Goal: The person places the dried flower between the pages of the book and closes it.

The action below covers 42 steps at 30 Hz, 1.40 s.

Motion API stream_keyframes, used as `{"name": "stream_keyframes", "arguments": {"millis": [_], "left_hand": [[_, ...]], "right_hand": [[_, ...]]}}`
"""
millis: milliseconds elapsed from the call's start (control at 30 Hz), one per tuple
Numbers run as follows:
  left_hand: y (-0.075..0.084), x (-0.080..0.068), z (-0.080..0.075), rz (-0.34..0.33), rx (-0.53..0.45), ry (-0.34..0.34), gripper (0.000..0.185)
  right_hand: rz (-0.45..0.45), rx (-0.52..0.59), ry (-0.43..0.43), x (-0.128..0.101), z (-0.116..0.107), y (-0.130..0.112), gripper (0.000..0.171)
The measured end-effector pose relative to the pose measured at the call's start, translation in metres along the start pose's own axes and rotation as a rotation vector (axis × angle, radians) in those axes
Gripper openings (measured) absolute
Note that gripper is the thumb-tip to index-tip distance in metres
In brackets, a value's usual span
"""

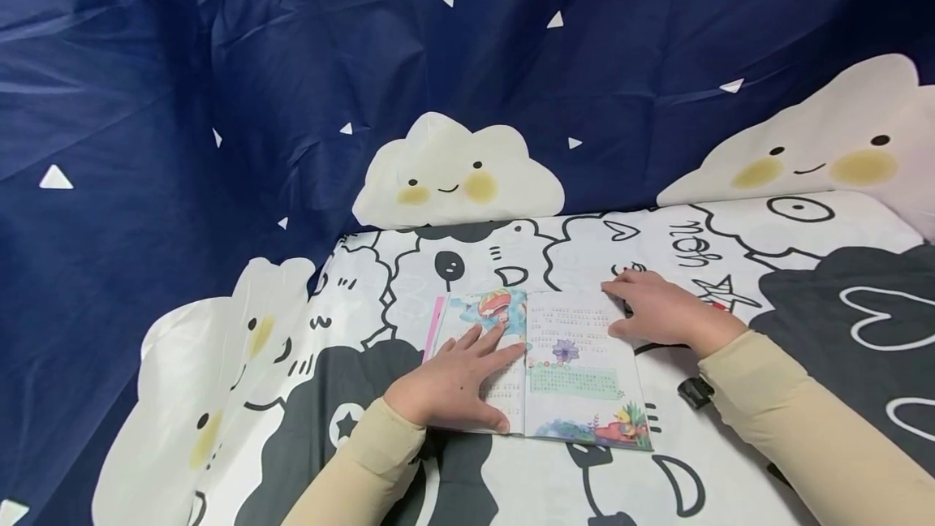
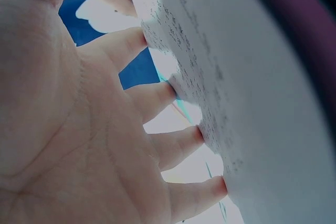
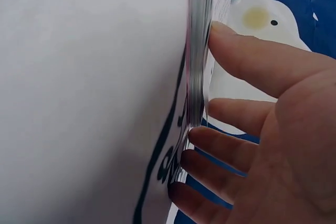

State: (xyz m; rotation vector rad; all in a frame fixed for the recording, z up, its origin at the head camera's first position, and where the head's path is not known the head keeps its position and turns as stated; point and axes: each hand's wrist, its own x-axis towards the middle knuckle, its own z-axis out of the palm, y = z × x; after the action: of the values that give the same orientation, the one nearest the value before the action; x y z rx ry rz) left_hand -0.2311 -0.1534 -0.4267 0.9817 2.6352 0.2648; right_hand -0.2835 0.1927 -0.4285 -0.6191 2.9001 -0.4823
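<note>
An open picture book with printed text and coloured drawings lies on the cloth. My left hand rests on its left page, fingers spread and fairly straight. In the left wrist view the fingertips touch the printed page. At the upper right edge of the book is my right hand, its thumb pointing at the right page. The right wrist view shows that thumb against the side of the page stack, with the other fingers extended along the edge and the cloth beneath; no firm grip on a page shows.
A white cloth with black cartoon drawings covers the surface. White cloud-shaped cushions or panels with smiling faces stand along its back and left sides. Behind them hangs dark blue fabric with small white triangles. A small black object sits by the right wrist.
</note>
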Motion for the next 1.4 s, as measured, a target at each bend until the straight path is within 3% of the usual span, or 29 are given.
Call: {"name": "stream_keyframes", "arguments": {"millis": [433, 533, 700, 900, 1133, 1400], "left_hand": [[0.0006, -0.0003, -0.0003, 0.0, 0.007, 0.0, 0.105], [0.0008, -0.0006, -0.0009, -0.004, 0.006, -0.004, 0.105], [0.0013, -0.001, -0.002, -0.005, 0.007, -0.006, 0.105], [0.0005, -0.0003, -0.0007, -0.002, 0.011, -0.002, 0.105], [-0.0001, 0.0, 0.0002, -0.002, 0.007, 0.003, 0.105], [0.0008, -0.0013, -0.0011, 0.004, 0.017, 0.005, 0.105]], "right_hand": [[0.0, 0.008, 0.045, -0.0005, 0.0001, 0.0016, 0.063], [-0.012, -0.019, 0.099, 0.0014, -0.0005, 0.0013, 0.051], [-0.025, -0.048, 0.185, 0.0034, -0.0031, 0.0002, 0.012], [-0.069, -0.05, 0.182, 0.0031, -0.0033, -0.0005, 0.023], [-0.09, -0.061, 0.162, 0.0027, -0.0021, 0.0011, 0.012], [-0.087, 0.107, 0.202, 0.0024, -0.0047, -0.0008, 0.033]]}}
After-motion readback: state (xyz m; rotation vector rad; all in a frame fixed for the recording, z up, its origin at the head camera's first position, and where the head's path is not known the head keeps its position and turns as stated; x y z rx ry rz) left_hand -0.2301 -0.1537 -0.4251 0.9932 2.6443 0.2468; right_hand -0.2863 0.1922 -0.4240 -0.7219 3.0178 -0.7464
